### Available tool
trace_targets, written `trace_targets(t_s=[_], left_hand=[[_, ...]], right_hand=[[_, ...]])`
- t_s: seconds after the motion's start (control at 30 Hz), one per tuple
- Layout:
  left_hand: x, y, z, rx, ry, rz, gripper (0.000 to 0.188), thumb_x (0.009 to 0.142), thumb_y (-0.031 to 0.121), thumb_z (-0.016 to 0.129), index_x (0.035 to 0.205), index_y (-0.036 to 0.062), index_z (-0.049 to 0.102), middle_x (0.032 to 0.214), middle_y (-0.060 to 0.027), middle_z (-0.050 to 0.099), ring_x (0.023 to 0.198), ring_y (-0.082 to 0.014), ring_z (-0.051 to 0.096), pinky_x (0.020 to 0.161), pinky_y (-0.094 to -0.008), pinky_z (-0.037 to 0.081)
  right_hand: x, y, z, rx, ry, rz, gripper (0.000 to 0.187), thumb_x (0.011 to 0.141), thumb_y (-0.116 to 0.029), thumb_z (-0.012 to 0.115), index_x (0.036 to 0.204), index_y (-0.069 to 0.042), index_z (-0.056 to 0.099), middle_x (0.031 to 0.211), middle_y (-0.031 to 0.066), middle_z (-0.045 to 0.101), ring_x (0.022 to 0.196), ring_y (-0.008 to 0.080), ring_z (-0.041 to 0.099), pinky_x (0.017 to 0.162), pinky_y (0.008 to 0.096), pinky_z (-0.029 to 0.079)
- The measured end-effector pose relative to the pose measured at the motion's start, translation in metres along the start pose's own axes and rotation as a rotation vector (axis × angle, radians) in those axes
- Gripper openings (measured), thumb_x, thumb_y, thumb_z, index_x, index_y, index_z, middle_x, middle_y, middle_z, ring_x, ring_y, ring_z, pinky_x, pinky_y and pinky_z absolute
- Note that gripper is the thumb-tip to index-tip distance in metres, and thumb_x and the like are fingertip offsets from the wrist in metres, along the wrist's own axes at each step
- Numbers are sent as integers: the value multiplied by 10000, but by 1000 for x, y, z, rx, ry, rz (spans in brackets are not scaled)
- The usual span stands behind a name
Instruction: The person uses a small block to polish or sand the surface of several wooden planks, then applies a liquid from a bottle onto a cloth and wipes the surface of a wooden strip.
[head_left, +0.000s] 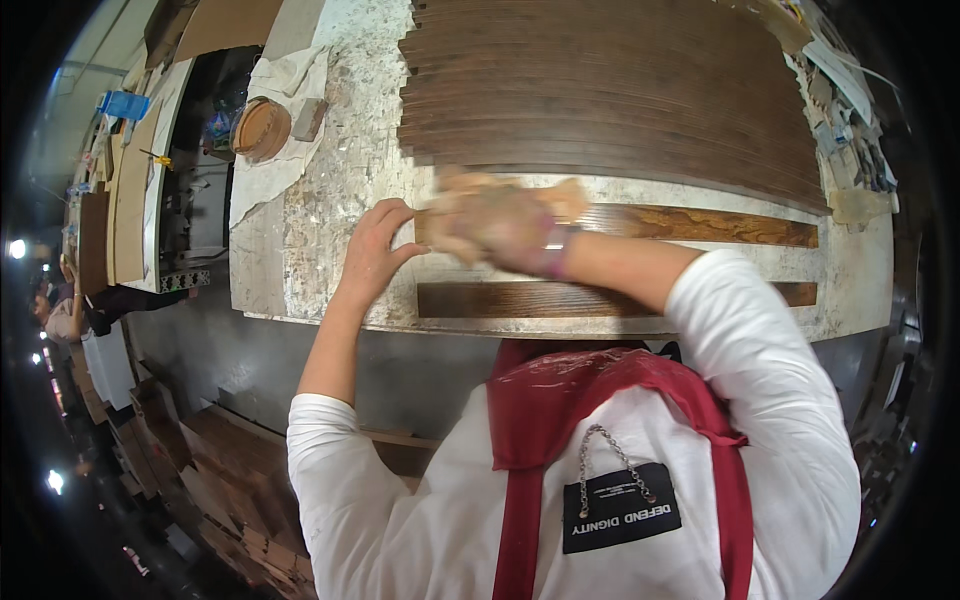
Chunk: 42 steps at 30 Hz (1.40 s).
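A narrow brown wooden plank (720, 224) lies across the pale worktable. At its left end is my left hand (376, 252), thumb and fingers on either side of the plank's end, gripping it. My right hand (508, 232), smeared by motion, presses a tan cloth (455, 215) onto the plank's left part. The cloth is bunched beneath and around the fingers, so their exact shape is hidden. A second brown plank (520, 300) lies nearer me along the table's front edge, partly covered by my right forearm.
Many dark brown planks (610, 90) lie side by side on the far part of the worktable (350, 130). A round orange-brown container (262, 128) and a greyish block (309, 119) rest on paper at left. Rags and papers (845, 110) clutter the right edge. Another person (68, 315) is far left.
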<state>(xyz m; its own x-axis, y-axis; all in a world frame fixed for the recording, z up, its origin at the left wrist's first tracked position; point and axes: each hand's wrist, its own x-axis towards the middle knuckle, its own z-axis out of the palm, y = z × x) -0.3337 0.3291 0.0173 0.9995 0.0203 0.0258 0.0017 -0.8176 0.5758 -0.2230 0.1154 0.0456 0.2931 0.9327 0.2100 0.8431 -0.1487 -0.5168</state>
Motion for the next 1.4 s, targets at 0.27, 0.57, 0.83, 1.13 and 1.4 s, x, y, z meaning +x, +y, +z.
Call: trace_targets(t_s=[0.27, 0.57, 0.83, 1.13, 1.4], left_hand=[[-6, -5, -4, -22, -5, 69, 473, 749, 242, 741, 1183, 108, 607, 1208, -72, 547, 1115, -297, 498, 951, -393, 420], [5, -14, -4, -100, -44, 118, 497, 733, 218, 742, 1190, 82, 602, 1191, -90, 552, 1103, -306, 500, 967, -400, 410], [1, 3, -6, -25, -88, 54, 498, 734, 200, 750, 1179, 43, 593, 1212, -128, 519, 1155, -305, 476, 976, -396, 398], [2, -8, 14, 239, 244, 294, 273, 798, 142, 664, 1049, 47, 617, 1117, -122, 610, 1003, -322, 589, 831, -401, 477], [-16, -7, -11, 239, 128, 509, 83, 745, 100, 595, 812, 81, 548, 955, -78, 596, 872, -246, 595, 692, -356, 476]], right_hand=[[-49, 16, -37, -25, 73, 28, 308, 772, -97, 669, 1077, -52, 665, 912, 136, 671, 840, 288, 656, 738, 393, 535], [30, -7, 38, -102, 5, -10, 70, 786, -141, 589, 828, -104, 630, 819, 95, 647, 797, 291, 642, 700, 422, 506], [-162, 44, -58, -158, 151, 247, 215, 779, -144, 681, 986, -88, 672, 937, 118, 679, 838, 275, 671, 723, 357, 531], [-148, 14, -76, 11, 282, 462, 315, 783, -123, 598, 1085, -35, 590, 975, 139, 590, 898, 340, 591, 784, 364, 478], [-134, -9, -90, -35, 130, 391, 445, 708, -115, 597, 1153, -101, 603, 1006, 129, 602, 913, 354, 591, 750, 398, 491]])
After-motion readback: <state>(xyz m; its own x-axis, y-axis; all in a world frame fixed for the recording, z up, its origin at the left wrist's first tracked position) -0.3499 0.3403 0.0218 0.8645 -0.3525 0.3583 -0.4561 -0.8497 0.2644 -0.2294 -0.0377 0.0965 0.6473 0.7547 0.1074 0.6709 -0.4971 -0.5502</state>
